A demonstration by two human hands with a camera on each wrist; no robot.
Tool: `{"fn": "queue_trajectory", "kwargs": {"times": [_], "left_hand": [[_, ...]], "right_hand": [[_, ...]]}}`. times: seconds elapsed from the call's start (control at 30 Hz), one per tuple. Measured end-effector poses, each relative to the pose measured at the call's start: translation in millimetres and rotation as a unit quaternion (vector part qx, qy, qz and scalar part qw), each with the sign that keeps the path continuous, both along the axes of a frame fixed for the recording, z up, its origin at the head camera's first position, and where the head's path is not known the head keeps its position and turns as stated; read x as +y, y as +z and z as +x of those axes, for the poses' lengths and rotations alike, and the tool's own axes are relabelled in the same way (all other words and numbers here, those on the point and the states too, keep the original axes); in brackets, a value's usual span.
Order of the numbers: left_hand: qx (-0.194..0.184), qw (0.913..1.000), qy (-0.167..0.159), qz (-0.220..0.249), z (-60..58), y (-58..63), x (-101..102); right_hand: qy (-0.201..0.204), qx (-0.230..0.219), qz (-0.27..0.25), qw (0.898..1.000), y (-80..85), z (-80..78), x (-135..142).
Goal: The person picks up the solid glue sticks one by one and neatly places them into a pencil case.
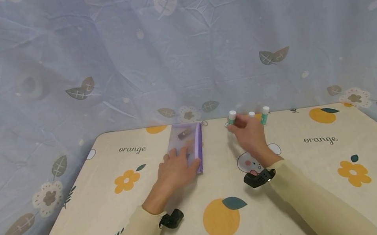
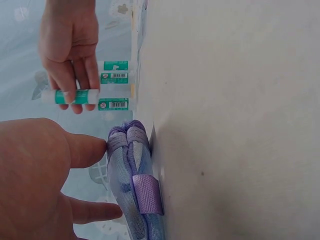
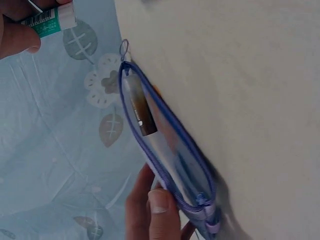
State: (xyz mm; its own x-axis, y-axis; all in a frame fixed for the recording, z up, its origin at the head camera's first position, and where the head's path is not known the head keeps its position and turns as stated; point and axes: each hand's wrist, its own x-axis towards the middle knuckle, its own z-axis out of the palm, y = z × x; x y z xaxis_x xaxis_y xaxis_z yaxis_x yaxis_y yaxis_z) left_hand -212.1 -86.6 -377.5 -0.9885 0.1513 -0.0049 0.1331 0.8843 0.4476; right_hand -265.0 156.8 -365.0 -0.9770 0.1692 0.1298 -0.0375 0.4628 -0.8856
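Observation:
A green glue stick with a white cap (image 1: pixel 232 116) is pinched upright between the thumb and fingers of my right hand (image 1: pixel 251 135). More green glue sticks (image 1: pixel 265 115) stand beyond and beside that hand; the left wrist view shows three of them (image 2: pixel 114 104) in a row. To the left lies a see-through purple mesh pencil pouch (image 1: pixel 198 148), its zip side facing right. My left hand (image 1: pixel 177 169) rests on the pouch's near part with fingers spread. Through the unzipped mouth, the right wrist view shows a dark brown tube with a pale end (image 3: pixel 142 112) inside.
A cream tablecloth (image 1: pixel 174 230) printed with oranges and flowers covers the table. Behind its far edge hangs a grey-blue patterned curtain (image 1: pixel 180 55). Each wrist wears a black strapped device (image 1: pixel 259 178).

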Motion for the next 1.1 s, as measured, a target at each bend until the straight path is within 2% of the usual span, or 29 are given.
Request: {"fn": "queue_trajectory", "kwargs": {"times": [0.17, 0.47, 0.87, 1.1], "left_hand": [[-0.003, 1.0, 0.001, 0.001, 0.0, 0.8, 0.1], [-0.002, 1.0, 0.0, 0.005, -0.2, 1.1, 0.4], [-0.007, 1.0, 0.002, 0.005, 0.3, 1.2, -0.1], [0.002, 1.0, 0.001, 0.002, 0.5, 1.2, 0.0]], "right_hand": [[0.001, 0.022, -0.002, 1.0, 7.2, -4.0, -3.8], [0.001, 0.028, -0.009, 1.0, 13.1, -7.4, -7.8], [0.0, 0.012, -0.036, 0.999, 18.7, -11.0, -11.5], [0.0, 0.014, -0.045, 0.999, 20.1, -13.0, -13.8]]}}
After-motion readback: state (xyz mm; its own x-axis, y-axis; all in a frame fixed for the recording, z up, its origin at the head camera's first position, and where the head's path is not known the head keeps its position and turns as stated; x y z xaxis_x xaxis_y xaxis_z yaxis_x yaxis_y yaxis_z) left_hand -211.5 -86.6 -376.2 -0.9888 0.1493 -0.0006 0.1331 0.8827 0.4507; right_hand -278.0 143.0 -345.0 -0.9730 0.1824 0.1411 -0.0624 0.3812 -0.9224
